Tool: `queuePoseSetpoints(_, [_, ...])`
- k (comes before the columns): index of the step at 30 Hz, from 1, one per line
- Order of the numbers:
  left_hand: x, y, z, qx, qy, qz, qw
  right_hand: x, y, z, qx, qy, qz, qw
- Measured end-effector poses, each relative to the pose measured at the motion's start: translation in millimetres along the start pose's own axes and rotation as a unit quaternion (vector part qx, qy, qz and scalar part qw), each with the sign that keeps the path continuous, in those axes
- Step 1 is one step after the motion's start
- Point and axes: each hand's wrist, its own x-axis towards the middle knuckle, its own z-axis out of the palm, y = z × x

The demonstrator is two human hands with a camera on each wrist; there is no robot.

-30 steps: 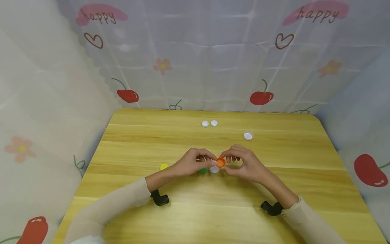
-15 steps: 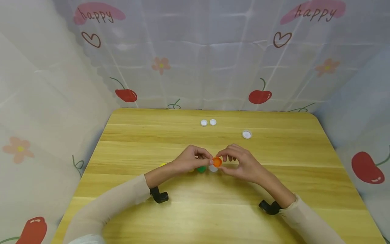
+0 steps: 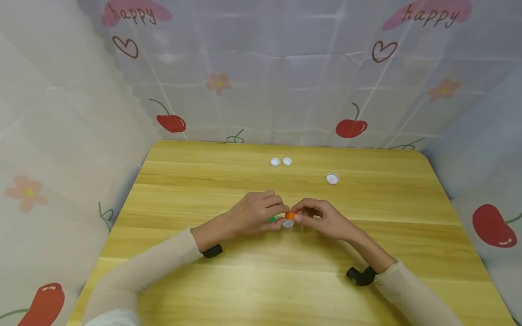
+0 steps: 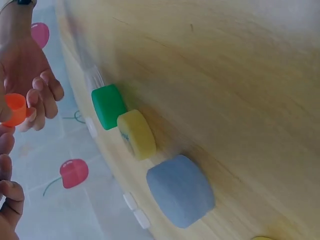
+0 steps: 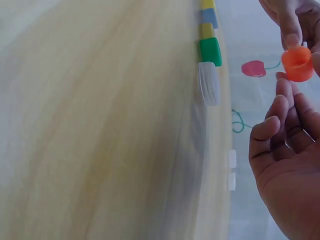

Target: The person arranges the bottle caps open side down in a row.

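Note:
An orange bottle cap [image 3: 291, 216] is held between both hands, edge-on above the table in the head view. The left hand [image 3: 254, 213] pinches its left side with thumb and index finger. From the right, the right hand [image 3: 328, 219] grips it with thumb and fingertips. Its hollow side shows in the right wrist view. Just below the hands lie a clear cap [image 5: 209, 84] and a green cap [image 4: 108, 106]. A yellow cap [image 4: 137, 135] and a larger blue-grey cap [image 4: 181, 191] continue the row, hidden under the left hand in the head view.
Two small white caps [image 3: 275, 162] lie near the table's far edge, with a larger white cap [image 3: 332, 179] to their right. Another yellow piece [image 4: 262, 238] just enters the left wrist view. Printed curtains [image 3: 261, 99] stand behind the wooden table [image 3: 261, 290].
The orange cap has turned from facing upward to edge-on. The left hand has rolled over, covering the yellow cap. The right thumb, earlier apart, now presses on the orange cap.

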Motion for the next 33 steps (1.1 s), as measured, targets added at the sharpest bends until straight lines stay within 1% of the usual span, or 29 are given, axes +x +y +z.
queuePoseSetpoints(3, [2.2, 1.5, 0.0, 0.012, 0.012, 0.01, 0.9998, 0.9, 2, 0, 0.043, -0.001, 0.003, 0.9991])
queuePoseSetpoints(5, [1.8, 2.2, 1.1, 0.009, 0.01, 0.004, 0.9999, 1.2, 2, 0, 0.052, 0.002, -0.002, 0.9986])
queuePoseSetpoints(7, [0.5, 3.5, 1.6, -0.02, 0.002, -0.022, 0.9995, 1.0, 2, 0, 0.047, 0.012, -0.006, 0.9988])
queuePoseSetpoints(8, [-0.2, 4.3, 1.9, -0.045, -0.006, -0.046, 0.9979, 0.7, 1, 0, 0.038, 0.02, -0.007, 0.9991])
queuePoseSetpoints(9, [-1.0, 5.1, 2.4, -0.075, -0.015, -0.076, 0.9942, 0.4, 0, 0, 0.024, 0.03, -0.006, 0.9992])
queuePoseSetpoints(10, [-1.9, 6.0, 3.0, -0.11, -0.024, -0.11, 0.9874, -0.1, -2, -1, 0.011, 0.04, -0.009, 0.9991])
queuePoseSetpoints(11, [-2.6, 7.1, 2.9, -0.149, -0.032, -0.148, 0.9771, -0.4, -4, -1, -0.003, 0.051, -0.01, 0.9986])
queuePoseSetpoints(13, [-3.1, 8.6, 2.9, -0.218, -0.042, -0.215, 0.951, -0.7, -7, -1, -0.032, 0.068, -0.02, 0.997])
queuePoseSetpoints(14, [-3.1, 9.0, 3.2, -0.245, -0.046, -0.24, 0.9383, -0.9, -9, 0, -0.044, 0.074, -0.025, 0.996])
queuePoseSetpoints(15, [-3.1, 9.3, 3.2, -0.265, -0.048, -0.256, 0.9284, -0.9, -11, 0, -0.054, 0.078, -0.033, 0.9949])
queuePoseSetpoints(16, [-2.9, 9.6, 2.9, -0.279, -0.049, -0.265, 0.9217, -0.8, -12, 0, -0.061, 0.081, -0.039, 0.9941])
queuePoseSetpoints(17, [-2.6, 9.8, 2.4, -0.287, -0.05, -0.267, 0.9186, -0.6, -13, 0, -0.069, 0.084, -0.044, 0.9931])
queuePoseSetpoints(19, [-2.3, 9.8, 1.9, -0.292, -0.049, -0.261, 0.9187, -0.8, -14, 1, -0.078, 0.087, -0.051, 0.9918])
queuePoseSetpoints(20, [-2.5, 9.8, 2.1, -0.289, -0.047, -0.256, 0.9213, -1.0, -14, 1, -0.081, 0.088, -0.052, 0.9914])
queuePoseSetpoints(23, [-2.7, 9.4, 4.1, -0.264, -0.048, -0.238, 0.9334, -1.6, -13, 0, -0.092, 0.089, -0.058, 0.9901])
queuePoseSetpoints(25, [-2.0, 9.3, 7.0, -0.238, -0.057, -0.228, 0.9423, -2.7, -13, -1, -0.106, 0.085, -0.062, 0.9888])
queuePoseSetpoints(27, [0.6, 9.9, 10.3, -0.204, -0.076, -0.219, 0.951, -4.3, -13, -3, -0.128, 0.078, -0.06, 0.9868])
queuePoseSetpoints(29, [4.7, 11.7, 13.2, -0.176, -0.101, -0.217, 0.9548, -6.3, -13, -5, -0.156, 0.065, -0.049, 0.9845])
queuePoseSetpoints(31, [9.5, 14.5, 17.4, -0.151, -0.132, -0.22, 0.9548, -8.6, -13, -7, -0.183, 0.046, -0.031, 0.9816])
queuePoseSetpoints(33, [14.3, 18.0, 22.8, -0.133, -0.161, -0.22, 0.9529, -10.9, -12, -8, -0.207, 0.026, -0.007, 0.9779])
